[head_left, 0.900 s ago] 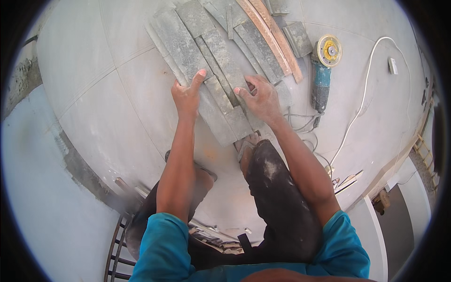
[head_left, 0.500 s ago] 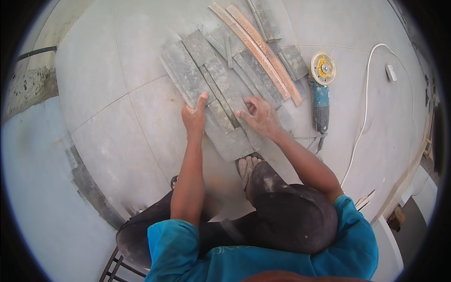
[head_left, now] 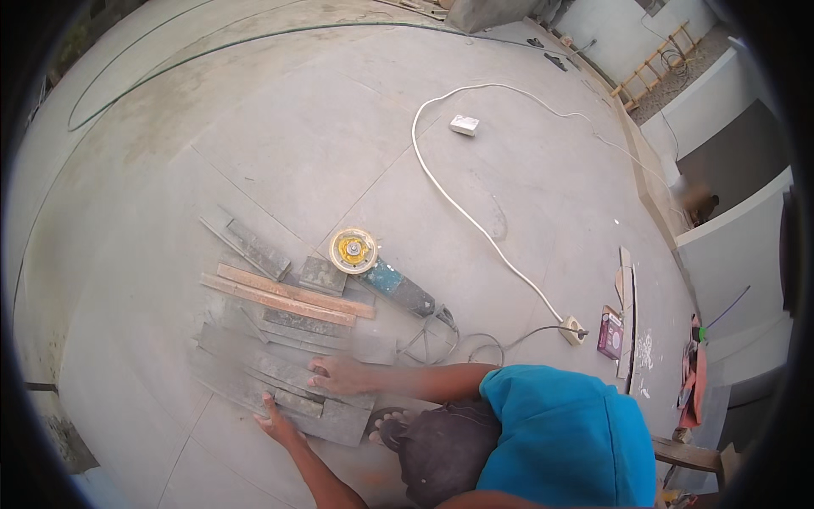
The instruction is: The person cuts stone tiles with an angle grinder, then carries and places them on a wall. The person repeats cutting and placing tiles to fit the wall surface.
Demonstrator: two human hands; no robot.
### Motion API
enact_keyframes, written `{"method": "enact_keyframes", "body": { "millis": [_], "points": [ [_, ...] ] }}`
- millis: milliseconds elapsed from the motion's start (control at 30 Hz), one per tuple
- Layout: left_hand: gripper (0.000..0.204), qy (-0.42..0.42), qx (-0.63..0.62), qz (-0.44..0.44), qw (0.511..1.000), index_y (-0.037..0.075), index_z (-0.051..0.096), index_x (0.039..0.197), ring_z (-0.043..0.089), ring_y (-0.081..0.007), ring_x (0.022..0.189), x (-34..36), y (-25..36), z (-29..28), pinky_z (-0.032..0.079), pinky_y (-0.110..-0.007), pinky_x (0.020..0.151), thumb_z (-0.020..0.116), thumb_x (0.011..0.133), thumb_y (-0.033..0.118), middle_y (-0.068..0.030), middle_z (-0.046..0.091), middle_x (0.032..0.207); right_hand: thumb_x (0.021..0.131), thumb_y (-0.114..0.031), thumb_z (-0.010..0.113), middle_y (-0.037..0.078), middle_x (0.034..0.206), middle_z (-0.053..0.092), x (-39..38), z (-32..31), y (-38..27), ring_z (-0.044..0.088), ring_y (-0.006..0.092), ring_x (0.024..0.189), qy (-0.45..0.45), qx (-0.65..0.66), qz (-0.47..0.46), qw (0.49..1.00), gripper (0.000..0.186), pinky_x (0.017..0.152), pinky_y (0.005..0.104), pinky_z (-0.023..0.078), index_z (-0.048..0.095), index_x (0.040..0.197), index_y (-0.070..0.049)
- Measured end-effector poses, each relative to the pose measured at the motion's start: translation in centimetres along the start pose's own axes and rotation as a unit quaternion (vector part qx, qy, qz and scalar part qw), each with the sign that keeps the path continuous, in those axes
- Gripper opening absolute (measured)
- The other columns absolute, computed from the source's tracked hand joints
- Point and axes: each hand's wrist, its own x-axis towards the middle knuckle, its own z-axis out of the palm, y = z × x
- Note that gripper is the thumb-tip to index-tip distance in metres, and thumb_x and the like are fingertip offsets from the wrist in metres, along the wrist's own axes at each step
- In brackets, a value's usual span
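Note:
Grey stone slabs and narrow strips (head_left: 339, 426) lie side by side in a dusty group on the floor in front of me. My left hand (head_left: 280, 424) grips the near edge of this group, thumb on top and the other fingers mostly hidden. My right hand (head_left: 341, 375) rests on the slabs with bent fingers slightly apart and nothing visible in them. Just beyond lie two reddish-brown strips (head_left: 288, 293). An angle grinder (head_left: 394, 287) with a yellow-centred disc lies on the floor past my right hand.
A white cable (head_left: 462, 204) curves over the tiled floor to a socket block (head_left: 573, 331). Beside that stand a small purple box (head_left: 610, 332) and a long pale strip (head_left: 626, 314). A white block (head_left: 464, 125) lies farther off. A dark green hose (head_left: 280, 34) crosses the far floor.
My view has swung to the right and up, so the slabs and grinder appear lower and farther left. Both hands stay at the slabs; the grinder stays on the floor.

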Motion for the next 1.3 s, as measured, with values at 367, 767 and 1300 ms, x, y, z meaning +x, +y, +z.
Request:
{"method": "enact_keyframes", "body": {
  "millis": [367,767,1300],
  "points": [
    [0.102,0.058,0.070,-0.040,0.995,-0.012,0.026,0.152,0.056,-0.0401,0.126,-1.8,-0.1,2.8,0.052,-0.044,0.103,0.072,0.089,0.055,-0.0320,0.044,0.147,0.097,-0.038,0.063,0.019,0.099,0.068,-0.1,-0.8,1.3,0.066,0.0358,0.096,0.079,-0.006,-0.007,0.997,0.038,0.084,0.0460,0.050,0.064,0.111,-0.003],
    [0.099,0.018,0.028,-0.004,0.999,-0.014,0.030,0.147,0.060,-0.0380,0.118,-2.1,0.2,2.5,0.053,-0.043,0.099,0.078,0.086,0.047,-0.0306,0.050,0.140,0.097,-0.039,0.063,0.018,0.106,0.068,-1.5,-2.4,-0.9,0.065,0.0364,0.102,0.081,-0.062,0.006,0.995,0.040,0.089,0.0475,0.050,0.065,0.114,-0.004],
    [0.093,0.021,-0.042,-0.021,0.999,-0.007,0.036,0.141,0.051,-0.0294,0.125,-2.2,1.3,1.4,0.040,-0.039,0.107,0.082,0.084,0.050,-0.0234,0.048,0.137,0.073,-0.053,0.086,0.019,0.134,0.053,-5.3,-13.7,4.8,0.054,0.0378,0.126,0.253,-0.367,0.319,0.836,0.102,0.095,0.0543,0.050,0.034,0.149,-0.010]
  ]
}}
